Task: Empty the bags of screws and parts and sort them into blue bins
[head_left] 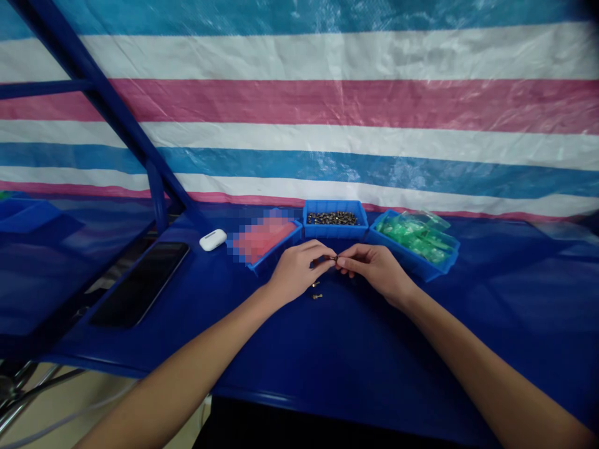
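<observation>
Above the middle of the blue table (pixel 327 349), my left hand (pixel 299 269) and my right hand (pixel 369 267) meet at the fingertips. Both pinch one small dark metal piece (pixel 335 258) between them; its shape is too small to make out. Just below my left hand lie two small brass-coloured metal parts, one (pixel 317 297) nearer the front and another (pixel 315 284) behind it. Beyond the hands stands a blue bin (pixel 335 232) holding many small metal parts.
Left of that bin is another blue bin (pixel 277 251), partly pixelated, with red contents. On the right, a blue bin (pixel 421 269) holds green plastic packets. A white case (pixel 213 240) and a black phone (pixel 140 285) lie at left. Striped sheeting hangs behind.
</observation>
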### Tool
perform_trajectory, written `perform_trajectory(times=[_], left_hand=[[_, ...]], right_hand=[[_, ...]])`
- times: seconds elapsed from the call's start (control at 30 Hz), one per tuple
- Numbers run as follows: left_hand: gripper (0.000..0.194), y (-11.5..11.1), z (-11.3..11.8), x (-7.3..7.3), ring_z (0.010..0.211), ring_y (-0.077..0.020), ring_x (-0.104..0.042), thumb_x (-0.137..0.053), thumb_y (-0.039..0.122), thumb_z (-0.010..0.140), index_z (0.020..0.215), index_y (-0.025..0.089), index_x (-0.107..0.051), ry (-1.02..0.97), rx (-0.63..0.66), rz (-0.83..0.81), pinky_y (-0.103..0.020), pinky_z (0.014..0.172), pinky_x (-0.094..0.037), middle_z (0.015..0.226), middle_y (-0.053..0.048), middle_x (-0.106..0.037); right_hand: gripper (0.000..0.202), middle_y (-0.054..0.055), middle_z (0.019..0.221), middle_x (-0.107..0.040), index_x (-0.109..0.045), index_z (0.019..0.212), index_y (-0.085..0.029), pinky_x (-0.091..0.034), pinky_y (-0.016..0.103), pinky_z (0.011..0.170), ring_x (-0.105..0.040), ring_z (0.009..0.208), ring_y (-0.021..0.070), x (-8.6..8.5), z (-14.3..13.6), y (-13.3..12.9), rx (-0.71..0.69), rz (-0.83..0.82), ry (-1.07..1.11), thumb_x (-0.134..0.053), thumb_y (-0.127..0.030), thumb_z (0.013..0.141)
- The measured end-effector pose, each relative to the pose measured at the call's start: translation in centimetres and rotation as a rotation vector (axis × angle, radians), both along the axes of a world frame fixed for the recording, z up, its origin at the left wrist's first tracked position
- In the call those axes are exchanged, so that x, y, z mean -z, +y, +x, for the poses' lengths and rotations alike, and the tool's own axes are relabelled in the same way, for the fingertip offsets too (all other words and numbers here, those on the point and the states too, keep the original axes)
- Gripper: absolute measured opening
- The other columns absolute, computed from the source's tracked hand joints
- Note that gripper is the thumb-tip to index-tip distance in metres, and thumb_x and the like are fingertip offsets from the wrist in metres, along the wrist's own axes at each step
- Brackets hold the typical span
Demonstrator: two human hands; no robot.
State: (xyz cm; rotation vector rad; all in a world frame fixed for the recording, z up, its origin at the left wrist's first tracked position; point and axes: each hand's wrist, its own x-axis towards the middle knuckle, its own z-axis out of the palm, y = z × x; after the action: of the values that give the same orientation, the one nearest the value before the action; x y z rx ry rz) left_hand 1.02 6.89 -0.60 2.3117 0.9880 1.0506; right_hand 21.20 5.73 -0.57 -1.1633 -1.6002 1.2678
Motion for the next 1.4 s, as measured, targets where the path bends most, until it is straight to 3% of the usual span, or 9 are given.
perform_trajectory(times=[0.37,0.73,0.87,0.97,1.03,1.1,1.17,1.23,1.4], left_hand=[[0.012,0.2,0.0,0.6,0.079,-0.0136,-0.064,-0.06,0.025,0.089,0.095,0.019,-0.069,-0.016,0.099,-0.016,-0.026,0.073,-0.051,0.094,-0.004,-0.07],[0.013,0.2,-0.1,0.1,0.072,-0.0107,-0.06,-0.062,0.02,0.087,0.099,0.022,-0.068,-0.008,0.033,-0.051,-0.024,0.07,-0.05,0.096,-0.001,-0.067],[0.045,0.5,0.0,0.7,0.07,-0.0102,-0.059,-0.062,0.01,0.083,0.125,0.026,-0.054,0.017,-0.031,-0.123,-0.026,0.069,-0.052,0.103,-0.001,-0.065],[0.052,0.6,0.2,1.1,0.069,-0.0107,-0.059,-0.06,0.009,0.083,0.131,0.025,-0.048,0.037,-0.066,-0.132,-0.028,0.07,-0.052,0.103,-0.002,-0.064],[0.051,0.6,0.3,1.2,0.069,-0.0109,-0.059,-0.059,0.01,0.084,0.131,0.025,-0.047,0.055,-0.071,-0.117,-0.029,0.072,-0.052,0.103,-0.002,-0.064],[0.048,0.5,0.3,1.0,0.069,-0.0115,-0.059,-0.058,0.012,0.086,0.13,0.025,-0.047,0.073,-0.081,-0.097,-0.03,0.074,-0.051,0.102,-0.001,-0.064],[0.043,0.3,0.3,0.8,0.073,-0.0129,-0.06,-0.054,0.012,0.088,0.128,0.024,-0.048,0.077,-0.106,-0.074,-0.031,0.075,-0.051,0.101,-0.002,-0.064],[0.037,0.3,0.1,0.5,0.079,-0.0146,-0.062,-0.049,0.011,0.089,0.125,0.022,-0.05,0.061,-0.148,-0.049,-0.031,0.078,-0.05,0.101,-0.003,-0.064],[0.031,0.7,-0.3,0.4,0.087,-0.0171,-0.063,-0.042,0.01,0.091,0.118,0.02,-0.051,0.028,-0.235,-0.02,-0.03,0.08,-0.05,0.097,-0.004,-0.065]], right_hand=[[0.028,0.003,0.068,-0.067,-0.072,0.08,-0.015,-0.048,0.027,0.057,-0.057,0.061,0.0131,0.0,0.4,-0.1,-0.045,-0.006,-0.077,-0.071,-0.043,0.075],[0.029,0.003,0.07,-0.067,-0.069,0.089,-0.016,-0.047,0.026,0.054,-0.059,0.059,0.0136,-0.6,-0.2,-0.3,-0.052,0.055,-0.156,-0.061,-0.043,0.085],[0.022,0.003,0.075,-0.07,-0.067,0.095,-0.019,-0.049,0.028,0.058,-0.063,0.063,0.0156,-1.8,-0.6,-1.5,0.262,0.419,-0.28,-0.059,-0.038,0.088],[0.024,0.001,0.069,-0.068,-0.062,0.107,-0.021,-0.048,0.027,0.056,-0.062,0.055,0.0145,-2.5,-0.9,-1.3,0.512,0.73,-0.384,-0.057,-0.036,0.089],[0.028,0.0,0.061,-0.065,-0.059,0.112,-0.02,-0.045,0.027,0.052,-0.06,0.05,0.0148,-2.7,-0.8,-0.5,0.604,0.761,-0.497,-0.055,-0.037,0.091],[0.037,-0.001,0.054,-0.062,-0.055,0.12,-0.016,-0.04,0.028,0.049,-0.059,0.047,0.0172,-2.5,-0.6,0.4,0.639,0.687,-0.635,-0.054,-0.039,0.092],[0.047,-0.002,0.051,-0.06,-0.049,0.131,-0.014,-0.038,0.028,0.048,-0.058,0.046,0.019,-2.0,-0.5,0.8,0.604,0.62,-0.737,-0.054,-0.04,0.092],[0.047,-0.001,0.055,-0.062,-0.049,0.133,-0.015,-0.04,0.027,0.05,-0.059,0.047,0.0186,-1.4,-0.6,0.3,0.479,0.597,-0.764,-0.052,-0.04,0.093],[0.026,0.004,0.099,-0.069,-0.062,0.119,-0.027,-0.05,0.027,0.074,-0.067,0.084,0.0176,-0.5,-1.9,-1.6,-0.164,0.637,-0.723,-0.049,-0.031,0.096]])
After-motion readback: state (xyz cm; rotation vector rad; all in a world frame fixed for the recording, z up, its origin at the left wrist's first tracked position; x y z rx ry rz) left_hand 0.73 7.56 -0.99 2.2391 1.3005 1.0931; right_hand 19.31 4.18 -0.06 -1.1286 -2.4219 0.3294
